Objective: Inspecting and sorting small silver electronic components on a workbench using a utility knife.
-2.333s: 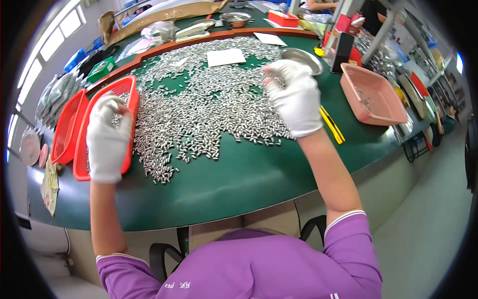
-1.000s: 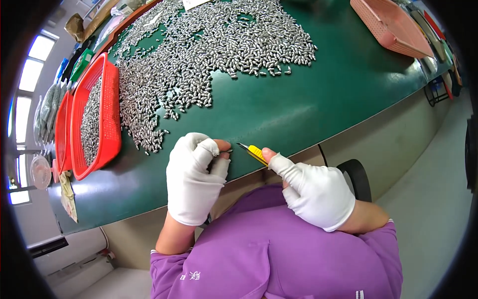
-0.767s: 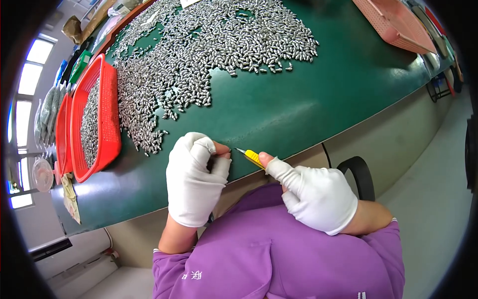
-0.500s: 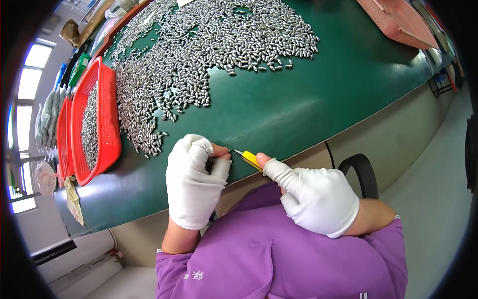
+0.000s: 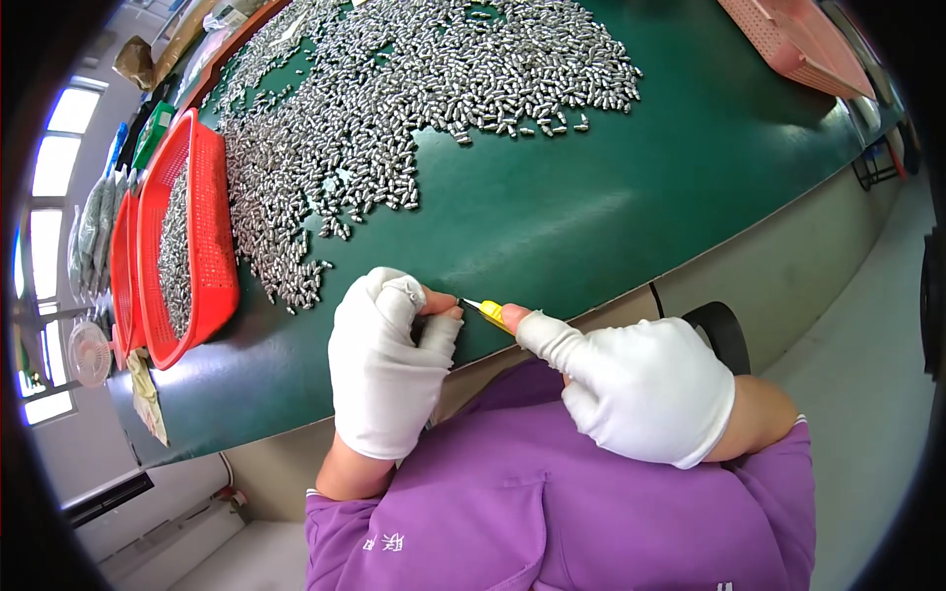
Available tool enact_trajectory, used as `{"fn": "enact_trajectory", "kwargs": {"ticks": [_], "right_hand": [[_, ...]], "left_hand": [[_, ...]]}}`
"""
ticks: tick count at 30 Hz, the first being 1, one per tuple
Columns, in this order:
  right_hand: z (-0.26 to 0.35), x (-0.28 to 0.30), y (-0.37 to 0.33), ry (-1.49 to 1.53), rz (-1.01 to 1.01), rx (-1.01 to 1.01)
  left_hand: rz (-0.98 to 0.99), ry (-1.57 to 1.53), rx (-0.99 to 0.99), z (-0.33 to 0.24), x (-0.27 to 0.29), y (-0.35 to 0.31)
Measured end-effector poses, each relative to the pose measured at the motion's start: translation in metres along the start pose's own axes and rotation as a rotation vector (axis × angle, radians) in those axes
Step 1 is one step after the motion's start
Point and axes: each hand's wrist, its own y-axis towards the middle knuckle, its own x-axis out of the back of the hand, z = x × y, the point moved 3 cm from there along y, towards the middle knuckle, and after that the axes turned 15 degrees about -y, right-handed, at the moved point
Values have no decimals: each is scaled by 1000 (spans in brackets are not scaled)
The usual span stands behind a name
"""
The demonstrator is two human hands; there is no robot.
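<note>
In a white glove with bare fingertips, my left hand is closed in a pinch just over the table's near edge. A small dark part shows at its thumb and forefinger; most of it is hidden by them. My right hand, gloved the same way, grips a yellow-handled craft knife. The knife's narrow pale tip points left and reaches the dark part; whether it touches cannot be made out. Beyond my hands, a broad layer of small silvery metal parts covers the green table.
A red plastic basket holding metal parts stands at the left, against a second red basket. A pink basket sits at the far right. Left of the baskets are a small fan and a paper scrap. A black chair is by my right arm.
My right hand and forearm have shifted slightly right and tilted, the knife staying near the left fingertips. The left hand keeps its pinch, almost in place.
</note>
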Motion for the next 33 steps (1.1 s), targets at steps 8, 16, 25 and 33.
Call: {"fn": "enact_trajectory", "kwargs": {"ticks": [8, 16, 25, 33], "right_hand": [[-15, -1, -7, -37, -172, -111], [-158, 31, -6, -456, -710, -694], [-67, 13, 32, -212, -806, 46], [-8, -11, 53, -156, -415, 352]], "left_hand": [[-8, -96, 27, 2, 9, 1], [-293, -669, 177, 25, 60, -9], [-345, -684, 174, 42, 62, -7], [-327, -736, 128, 33, 58, 3]]}}
